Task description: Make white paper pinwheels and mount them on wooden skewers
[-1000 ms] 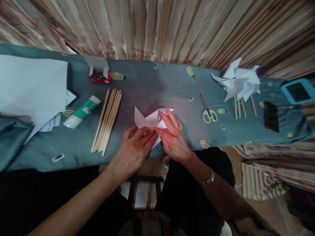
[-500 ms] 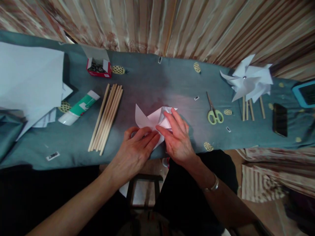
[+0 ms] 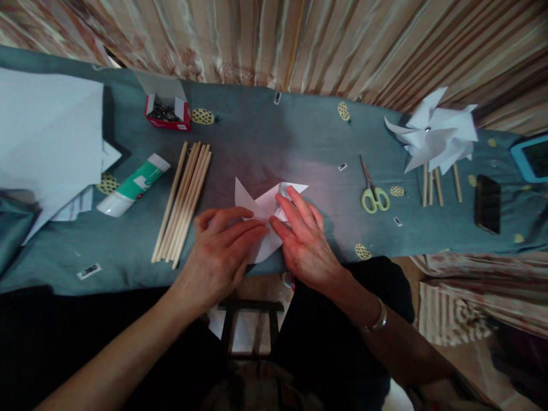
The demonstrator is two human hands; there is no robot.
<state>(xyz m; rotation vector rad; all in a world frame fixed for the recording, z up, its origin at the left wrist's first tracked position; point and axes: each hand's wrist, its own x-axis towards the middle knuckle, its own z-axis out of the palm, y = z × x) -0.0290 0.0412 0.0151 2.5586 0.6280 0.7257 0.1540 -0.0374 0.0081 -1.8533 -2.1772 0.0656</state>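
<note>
Low over the near edge of the cloth-covered table lies a white paper pinwheel [image 3: 268, 245], its corners partly folded up into pointed blades. My left hand [image 3: 220, 245] has its fingers bent together on the left side of the paper, near the middle. On the other side, my right hand [image 3: 303, 240] presses a curled blade, with its thumb close to the centre. Both hands cover part of the paper, so the centre is partly hidden. To the left lie several wooden sticks [image 3: 182, 202]. Green-handled scissors [image 3: 374, 191] rest to the right.
A glue tube [image 3: 135, 185], a red box [image 3: 168, 114] of small metal pieces and a paper stack [image 3: 51, 137] occupy the left. Finished pinwheels [image 3: 436, 131] on sticks, a dark phone [image 3: 488, 204] and a blue-framed device [image 3: 531, 160] are at right. A curtain [image 3: 257, 43] hangs behind.
My left hand has slid left and slightly away from the pinwheel's centre, uncovering more of its lower part. My right hand stays on the blade, shifted slightly left.
</note>
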